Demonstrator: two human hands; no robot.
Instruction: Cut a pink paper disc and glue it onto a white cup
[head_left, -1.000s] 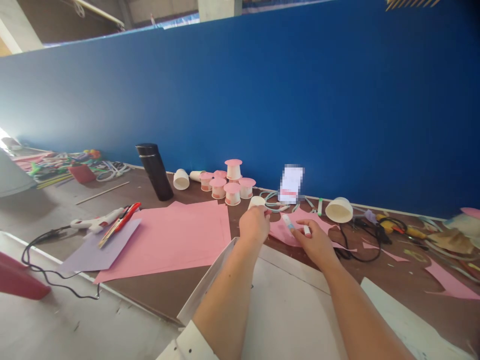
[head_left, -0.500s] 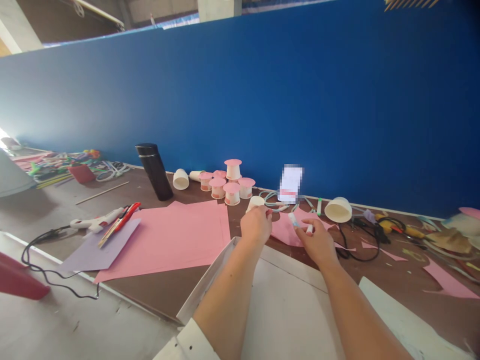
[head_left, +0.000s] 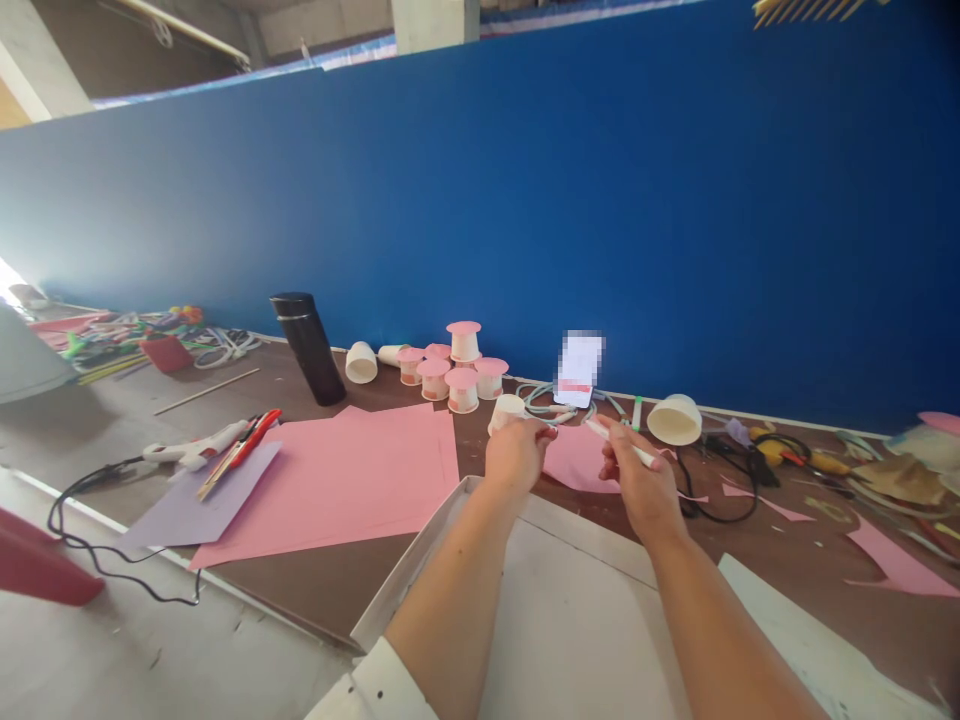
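My right hand (head_left: 639,480) grips a white marker (head_left: 643,457) with a pinkish end, held slanting above a piece of pink paper (head_left: 581,462). My left hand (head_left: 516,458) is closed, its thumb and fingers drawn together at the left edge of that paper. Whatever those fingers hold, if anything, cannot be made out. Just behind the left hand an upturned white paper cup (head_left: 508,408) shows partly. Several small paper cups with pink paper discs on top stand beyond it, one cup (head_left: 465,345) raised above the others.
A white box lid (head_left: 570,610) lies under my forearms. Large pink sheets (head_left: 360,470), a lilac sheet (head_left: 202,500), a glue gun (head_left: 195,450) and a black flask (head_left: 309,350) are on the left. A phone (head_left: 578,368) leans on the blue partition (head_left: 480,200); cables and scraps lie right.
My right hand has turned and lifted slightly, and the marker in it now slants across the fingers. My left hand has shifted a little to the right, fingertips still together.
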